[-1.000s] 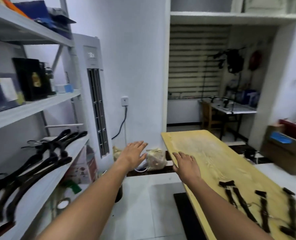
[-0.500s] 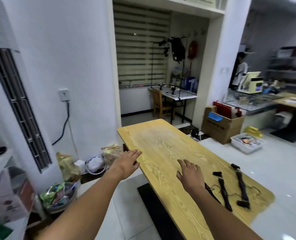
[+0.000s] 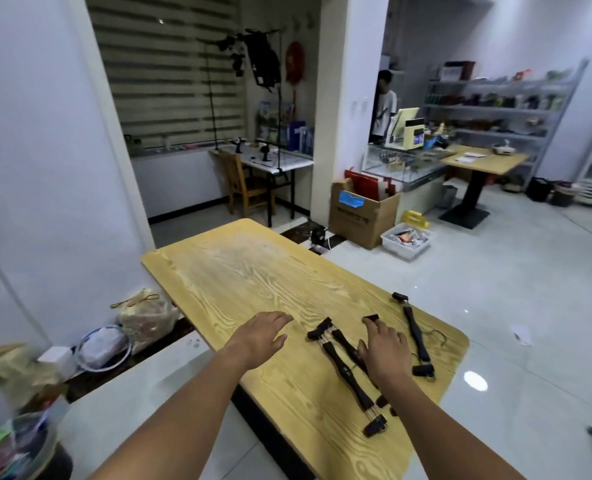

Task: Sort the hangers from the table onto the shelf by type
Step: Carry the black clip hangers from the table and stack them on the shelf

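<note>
Three black clip hangers lie on the yellow wooden table (image 3: 246, 278) near its right end. One clip hanger (image 3: 348, 374) runs diagonally in front of me, a second (image 3: 343, 342) is partly under my right hand, and a third (image 3: 415, 336) lies further right. My right hand (image 3: 384, 348) hovers over the middle hanger, fingers spread, holding nothing. My left hand (image 3: 260, 337) is open above bare table, left of the hangers. The shelf is out of view.
A cardboard box (image 3: 362, 211) and a white bin (image 3: 407, 239) stand on the floor beyond the table. Bags (image 3: 145, 315) and a bucket (image 3: 21, 448) sit along the left wall. A person (image 3: 384, 102) stands at a far counter.
My view has swung right, away from the shelf with black hangers, toward the table. Both hands have moved over the table, the right one now above the clip hangers.
</note>
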Demonstrator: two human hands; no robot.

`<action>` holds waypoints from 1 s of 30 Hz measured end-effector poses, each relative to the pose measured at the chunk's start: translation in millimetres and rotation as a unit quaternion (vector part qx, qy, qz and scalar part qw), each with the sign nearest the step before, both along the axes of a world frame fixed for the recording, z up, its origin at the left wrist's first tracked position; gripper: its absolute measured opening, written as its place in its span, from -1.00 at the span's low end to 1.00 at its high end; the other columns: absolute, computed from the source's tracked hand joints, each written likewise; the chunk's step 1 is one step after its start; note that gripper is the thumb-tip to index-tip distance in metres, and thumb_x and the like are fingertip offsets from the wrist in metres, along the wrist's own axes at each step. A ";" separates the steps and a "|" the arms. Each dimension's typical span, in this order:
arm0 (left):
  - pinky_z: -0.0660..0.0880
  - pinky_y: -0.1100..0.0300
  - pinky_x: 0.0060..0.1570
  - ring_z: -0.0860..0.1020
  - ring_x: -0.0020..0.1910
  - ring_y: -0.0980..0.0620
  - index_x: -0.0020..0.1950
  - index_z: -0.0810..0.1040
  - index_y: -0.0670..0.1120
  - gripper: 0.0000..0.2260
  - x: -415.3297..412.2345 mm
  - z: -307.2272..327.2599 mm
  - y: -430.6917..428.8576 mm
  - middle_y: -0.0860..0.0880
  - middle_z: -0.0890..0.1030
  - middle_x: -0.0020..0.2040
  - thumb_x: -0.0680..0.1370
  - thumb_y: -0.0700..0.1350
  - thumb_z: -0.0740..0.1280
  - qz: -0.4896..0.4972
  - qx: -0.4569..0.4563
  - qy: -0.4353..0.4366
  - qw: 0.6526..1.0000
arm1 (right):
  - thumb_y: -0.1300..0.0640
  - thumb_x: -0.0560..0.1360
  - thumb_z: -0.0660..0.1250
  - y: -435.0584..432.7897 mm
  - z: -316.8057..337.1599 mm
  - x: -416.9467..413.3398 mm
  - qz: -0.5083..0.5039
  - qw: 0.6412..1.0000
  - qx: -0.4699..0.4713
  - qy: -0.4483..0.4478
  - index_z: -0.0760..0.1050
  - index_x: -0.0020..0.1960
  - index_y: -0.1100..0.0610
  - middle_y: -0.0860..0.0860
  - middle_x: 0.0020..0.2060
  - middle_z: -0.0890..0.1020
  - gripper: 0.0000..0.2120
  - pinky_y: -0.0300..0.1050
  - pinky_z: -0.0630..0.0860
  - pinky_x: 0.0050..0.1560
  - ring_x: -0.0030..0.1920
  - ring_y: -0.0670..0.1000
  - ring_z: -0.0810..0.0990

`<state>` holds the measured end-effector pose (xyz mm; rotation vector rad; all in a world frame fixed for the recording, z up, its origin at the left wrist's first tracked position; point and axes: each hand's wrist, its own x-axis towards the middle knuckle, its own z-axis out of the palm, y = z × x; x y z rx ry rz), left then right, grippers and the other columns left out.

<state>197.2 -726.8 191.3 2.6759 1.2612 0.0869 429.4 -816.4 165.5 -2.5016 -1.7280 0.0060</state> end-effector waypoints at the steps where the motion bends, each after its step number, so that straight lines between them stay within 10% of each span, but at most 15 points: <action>1: 0.16 0.18 0.44 0.17 0.48 0.04 0.52 0.16 0.03 -0.58 7.1 -3.6 6.2 0.06 0.21 0.51 0.65 0.00 0.08 -0.010 -0.002 -0.003 1.000 | -0.04 0.63 0.07 3.1 -3.4 5.4 -0.006 1.000 -0.002 0.002 0.07 0.54 0.06 0.04 0.48 0.25 -0.48 -0.01 0.17 0.44 0.45 0.09 0.26; 30: 0.18 0.13 0.46 0.22 0.47 -0.01 0.52 0.16 -0.03 -0.50 181.0 -172.1 124.2 -0.02 0.25 0.49 0.61 -0.04 0.22 -0.233 -0.129 0.141 0.953 | 0.00 0.61 0.12 72.6 -148.0 92.1 -0.100 0.982 -0.136 0.079 0.25 0.43 0.09 0.07 0.36 0.38 -0.58 0.00 0.24 0.36 0.36 0.12 0.33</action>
